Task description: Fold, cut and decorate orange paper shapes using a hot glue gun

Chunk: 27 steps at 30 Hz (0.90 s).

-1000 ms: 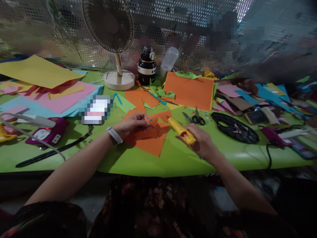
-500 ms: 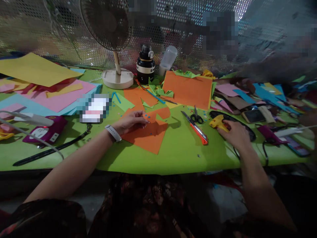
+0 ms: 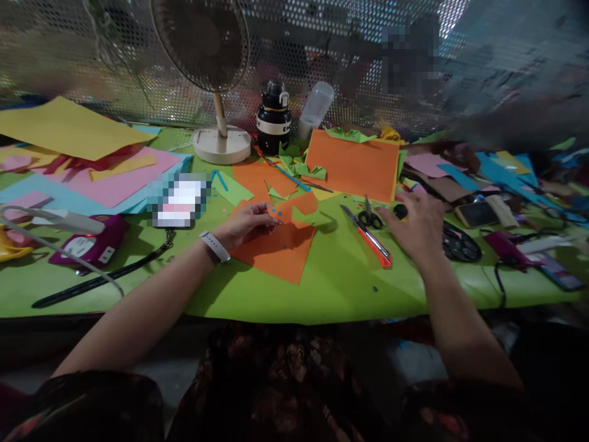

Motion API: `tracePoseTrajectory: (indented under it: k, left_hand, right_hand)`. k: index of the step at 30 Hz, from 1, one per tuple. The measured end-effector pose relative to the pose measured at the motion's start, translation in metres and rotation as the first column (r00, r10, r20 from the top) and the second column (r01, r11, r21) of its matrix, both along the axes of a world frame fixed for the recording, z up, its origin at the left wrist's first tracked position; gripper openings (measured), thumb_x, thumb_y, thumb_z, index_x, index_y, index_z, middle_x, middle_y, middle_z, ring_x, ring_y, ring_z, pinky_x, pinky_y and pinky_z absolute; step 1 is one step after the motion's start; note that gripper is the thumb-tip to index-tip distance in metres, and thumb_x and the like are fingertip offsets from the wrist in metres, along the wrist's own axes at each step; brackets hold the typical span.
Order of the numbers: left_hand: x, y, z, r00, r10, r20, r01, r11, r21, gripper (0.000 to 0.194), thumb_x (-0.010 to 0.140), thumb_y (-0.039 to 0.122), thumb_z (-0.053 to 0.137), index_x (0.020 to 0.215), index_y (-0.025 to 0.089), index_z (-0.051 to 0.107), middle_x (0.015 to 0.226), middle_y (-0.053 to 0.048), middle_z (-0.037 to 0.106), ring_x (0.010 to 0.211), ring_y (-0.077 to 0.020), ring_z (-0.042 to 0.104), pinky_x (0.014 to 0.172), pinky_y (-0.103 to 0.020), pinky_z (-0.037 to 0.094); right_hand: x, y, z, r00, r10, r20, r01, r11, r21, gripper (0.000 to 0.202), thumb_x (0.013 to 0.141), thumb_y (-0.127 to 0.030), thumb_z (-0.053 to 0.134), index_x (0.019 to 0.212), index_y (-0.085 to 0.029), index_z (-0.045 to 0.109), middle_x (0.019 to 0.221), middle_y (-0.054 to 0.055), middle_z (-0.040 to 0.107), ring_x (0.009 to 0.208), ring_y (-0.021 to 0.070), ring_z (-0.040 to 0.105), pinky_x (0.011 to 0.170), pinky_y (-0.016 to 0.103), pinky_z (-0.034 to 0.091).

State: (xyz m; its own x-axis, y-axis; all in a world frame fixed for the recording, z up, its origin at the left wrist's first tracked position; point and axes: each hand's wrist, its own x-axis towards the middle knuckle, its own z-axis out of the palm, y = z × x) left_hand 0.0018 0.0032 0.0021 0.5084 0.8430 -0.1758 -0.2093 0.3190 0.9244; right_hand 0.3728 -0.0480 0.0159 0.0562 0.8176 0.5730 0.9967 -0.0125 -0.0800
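My left hand (image 3: 251,226) is closed in a pinch over a cut sheet of orange paper (image 3: 288,255); what sits between the fingertips is too small to make out. Small blue paper dots lie around it. My right hand (image 3: 416,230) has its fingers apart above a black oval tray (image 3: 461,242), partly covering it. No yellow tool shows in it. Left of that hand, black-handled scissors (image 3: 370,218) lie beside a red utility knife (image 3: 373,245) with its blade out.
A white fan (image 3: 221,145), a black bottle (image 3: 273,126) and a clear bottle (image 3: 316,105) stand at the back. Coloured sheets (image 3: 73,126) are piled left, near a phone (image 3: 180,199) and a purple device (image 3: 87,242). More scraps and a dark phone (image 3: 477,213) lie right.
My right hand has moved left and slightly away from me, and its fingers have spread. The yellow tool it held is out of sight. My left hand stays pinched over the orange paper.
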Motion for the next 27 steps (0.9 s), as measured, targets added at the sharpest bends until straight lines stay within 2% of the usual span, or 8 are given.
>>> tracePoseTrajectory:
  k: [3,5,7,10,14,19,27]
  left_hand:
    - [0.0,0.001,-0.001,1.0,0.001,0.004,-0.001,1.0,0.002,0.02,0.066,0.011,0.078,0.079,0.014,0.063,0.066,0.002,0.063,0.053,-0.0058,0.055,0.052,-0.018,0.041]
    - [0.001,0.001,-0.001,1.0,0.0,0.01,0.0,1.0,-0.005,0.021,0.066,0.011,0.078,0.079,0.014,0.063,0.065,0.002,0.063,0.053,-0.0059,0.055,0.053,-0.018,0.041]
    - [0.001,0.001,0.0,1.0,0.0,0.013,0.0,1.0,-0.012,0.021,0.066,0.011,0.078,0.079,0.014,0.062,0.064,0.002,0.062,0.053,-0.0059,0.055,0.053,-0.018,0.041]
    - [0.002,0.0,0.001,1.0,0.016,0.012,-0.016,1.0,-0.016,0.02,0.066,0.01,0.078,0.077,0.014,0.062,0.062,0.002,0.061,0.053,-0.0061,0.055,0.052,-0.018,0.041]
    - [0.002,0.0,0.0,1.0,0.022,0.006,-0.022,1.0,-0.015,0.02,0.066,0.009,0.077,0.078,0.014,0.061,0.064,0.002,0.062,0.053,-0.0062,0.055,0.052,-0.018,0.041]
    - [0.002,-0.002,0.003,1.0,0.018,-0.012,-0.019,1.0,-0.016,0.021,0.066,0.01,0.078,0.077,0.014,0.06,0.063,0.002,0.062,0.052,-0.006,0.055,0.052,-0.018,0.041]
    - [0.002,-0.002,0.002,1.0,0.027,-0.002,-0.027,0.999,-0.017,0.021,0.065,0.01,0.077,0.077,0.015,0.061,0.063,0.002,0.061,0.053,-0.0066,0.055,0.053,-0.018,0.042]
  right_hand:
    - [0.056,0.009,-0.001,0.965,-0.261,0.026,0.262,0.951,-0.164,0.063,0.092,-0.061,0.042,0.136,-0.017,0.058,0.142,0.022,0.047,0.13,0.0385,0.04,0.105,0.053,0.029]
    - [0.082,0.01,-0.004,0.932,-0.363,-0.001,0.353,0.907,-0.228,0.065,0.095,-0.059,0.032,0.14,-0.017,0.055,0.149,0.025,0.04,0.135,0.0382,0.034,0.107,0.053,0.024]
    - [0.097,0.01,-0.009,0.916,-0.4,-0.026,0.375,0.879,-0.295,0.065,0.097,-0.057,0.026,0.141,-0.018,0.055,0.15,0.025,0.039,0.137,0.0373,0.032,0.107,0.053,0.022]
    - [0.098,0.009,-0.018,0.936,-0.351,-0.026,0.32,0.88,-0.351,0.062,0.098,-0.054,0.026,0.139,-0.02,0.056,0.15,0.023,0.04,0.137,0.0374,0.032,0.106,0.054,0.023]
    - [0.088,0.007,-0.024,0.95,-0.312,0.013,0.304,0.914,-0.269,0.058,0.097,-0.054,0.031,0.135,-0.019,0.059,0.15,0.023,0.04,0.136,0.0385,0.032,0.105,0.058,0.023]
    - [0.084,0.006,-0.023,0.95,-0.296,0.098,0.312,0.895,-0.319,0.064,0.094,-0.062,0.033,0.112,-0.014,0.072,0.146,0.023,0.045,0.137,0.0385,0.029,0.107,0.058,0.017]
    - [0.086,0.01,-0.029,0.94,-0.341,-0.007,0.337,0.932,-0.133,0.055,0.093,-0.05,0.038,0.114,-0.011,0.072,0.138,0.023,0.054,0.128,0.0339,0.04,0.107,0.05,0.024]
